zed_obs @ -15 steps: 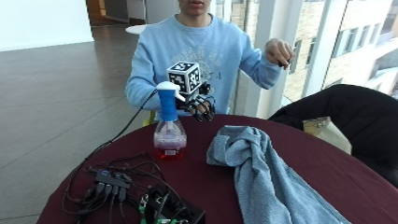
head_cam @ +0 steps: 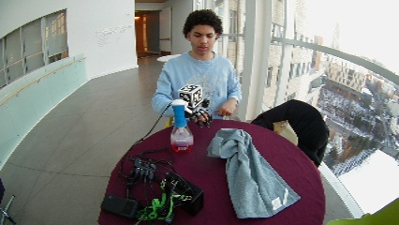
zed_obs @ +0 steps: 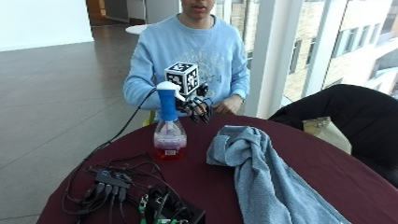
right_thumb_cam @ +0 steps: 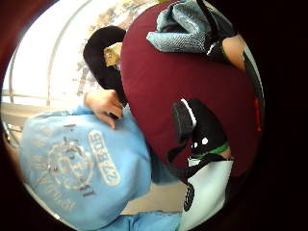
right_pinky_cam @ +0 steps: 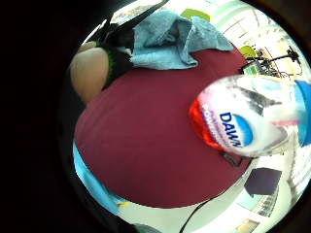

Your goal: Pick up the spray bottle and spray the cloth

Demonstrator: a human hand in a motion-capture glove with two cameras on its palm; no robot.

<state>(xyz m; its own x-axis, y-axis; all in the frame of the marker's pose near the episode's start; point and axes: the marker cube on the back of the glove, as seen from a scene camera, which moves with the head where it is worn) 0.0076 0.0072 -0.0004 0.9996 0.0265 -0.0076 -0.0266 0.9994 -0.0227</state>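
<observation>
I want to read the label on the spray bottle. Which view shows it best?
The right little finger side palm view: the spray bottle fills much of it and the word DAWN is readable. The outside view and wide outside view show the whole bottle standing on the table, label unreadable. The thumb side view misses it.

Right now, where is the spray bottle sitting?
In the outside view the spray bottle stands upright on the round maroon table, on the person's right, beside the grey-blue cloth, with the gloved right hand just behind its blue head.
</observation>
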